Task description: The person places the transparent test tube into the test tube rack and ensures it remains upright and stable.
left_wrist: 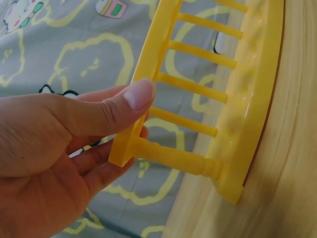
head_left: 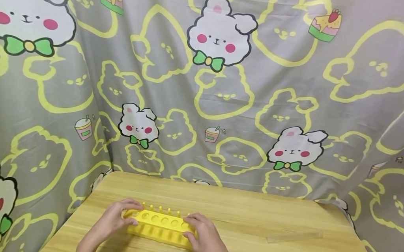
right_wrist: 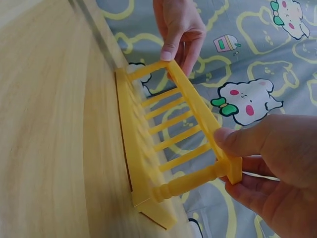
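Note:
A yellow plastic test tube rack [head_left: 164, 220] stands on the wooden table, its long side across the head view. Round holes run along its top plate, and a row of thin pegs rises at the back. My left hand [head_left: 110, 219] grips the left end of the top plate, thumb on one side and fingers on the other. At the opposite end, my right hand [head_left: 207, 241] pinches the same plate between thumb and fingers. The left wrist view shows the rack's turned end post [left_wrist: 178, 159] and its base [left_wrist: 257, 99] against the tabletop.
To the right on the wooden table [head_left: 245, 212] lies a clear flat strip [head_left: 294, 237]. A grey curtain [head_left: 176, 96] with rabbit prints hangs behind the table and along both sides.

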The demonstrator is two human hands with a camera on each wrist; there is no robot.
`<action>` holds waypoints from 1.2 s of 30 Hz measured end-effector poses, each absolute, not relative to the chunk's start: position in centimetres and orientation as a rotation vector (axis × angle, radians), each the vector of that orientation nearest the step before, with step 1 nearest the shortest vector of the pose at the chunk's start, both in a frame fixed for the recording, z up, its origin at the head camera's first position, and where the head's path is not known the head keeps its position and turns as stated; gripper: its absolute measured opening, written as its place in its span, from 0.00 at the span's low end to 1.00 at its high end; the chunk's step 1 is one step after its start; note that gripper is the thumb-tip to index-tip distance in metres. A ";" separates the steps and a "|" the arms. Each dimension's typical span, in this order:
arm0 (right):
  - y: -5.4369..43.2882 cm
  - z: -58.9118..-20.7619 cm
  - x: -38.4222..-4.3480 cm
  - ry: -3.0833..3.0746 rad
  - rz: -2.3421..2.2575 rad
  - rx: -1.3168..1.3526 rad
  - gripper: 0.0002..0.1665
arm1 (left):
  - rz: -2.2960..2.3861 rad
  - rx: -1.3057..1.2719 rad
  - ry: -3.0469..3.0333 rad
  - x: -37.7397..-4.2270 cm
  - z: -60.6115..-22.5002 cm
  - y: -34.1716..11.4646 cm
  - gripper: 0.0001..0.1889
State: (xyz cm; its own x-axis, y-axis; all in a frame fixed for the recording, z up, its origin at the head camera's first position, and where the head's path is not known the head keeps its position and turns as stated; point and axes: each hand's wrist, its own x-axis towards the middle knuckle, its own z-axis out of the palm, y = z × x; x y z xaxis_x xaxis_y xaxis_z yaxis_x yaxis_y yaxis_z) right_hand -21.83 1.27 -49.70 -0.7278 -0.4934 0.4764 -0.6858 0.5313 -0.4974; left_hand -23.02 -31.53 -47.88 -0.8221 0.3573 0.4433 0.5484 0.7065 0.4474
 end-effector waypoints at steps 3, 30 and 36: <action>1.4 -49.7 -21.9 -2.491 0.993 0.994 0.21 | -0.824 -0.695 -2.591 -23.1 -47.8 -31.3 0.22; 4.7 -49.0 -23.5 -2.591 1.037 1.012 0.20 | -0.843 -0.696 -2.590 -23.5 -48.1 -28.3 0.21; 5.6 -49.0 -23.3 -2.581 1.027 0.985 0.20 | -0.899 -0.697 -2.589 -23.7 -48.1 -27.3 0.21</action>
